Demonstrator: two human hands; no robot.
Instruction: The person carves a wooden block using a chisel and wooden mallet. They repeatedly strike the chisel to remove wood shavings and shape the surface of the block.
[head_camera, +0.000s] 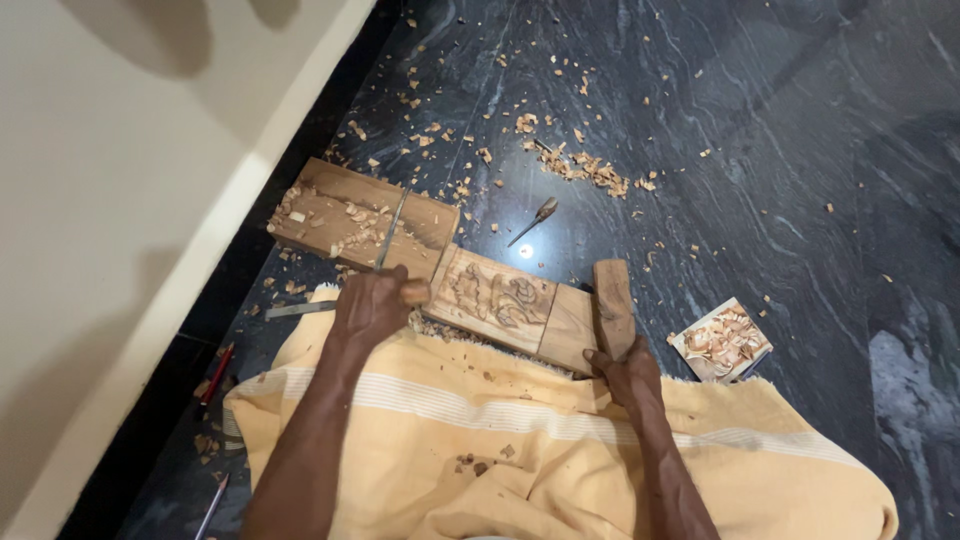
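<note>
The carved wooden plank (480, 290) lies on the dark stone floor (780, 180), its near edge against the person's yellow cloth (520, 440). The left hand (372, 305) grips a chisel (390, 232) whose blade runs out over the plank's chip-strewn far-left part. The right hand (625, 375) clasps a wooden mallet (612, 305) at the plank's right end. Beyond the plank, open floor holds shavings and a spare chisel (533, 221); the wall (130, 200) crowds its left end.

A carved plank (440, 268) lies on the floor (760, 150), chisel (533, 220) behind it, small tile (722, 342) to its right
</note>
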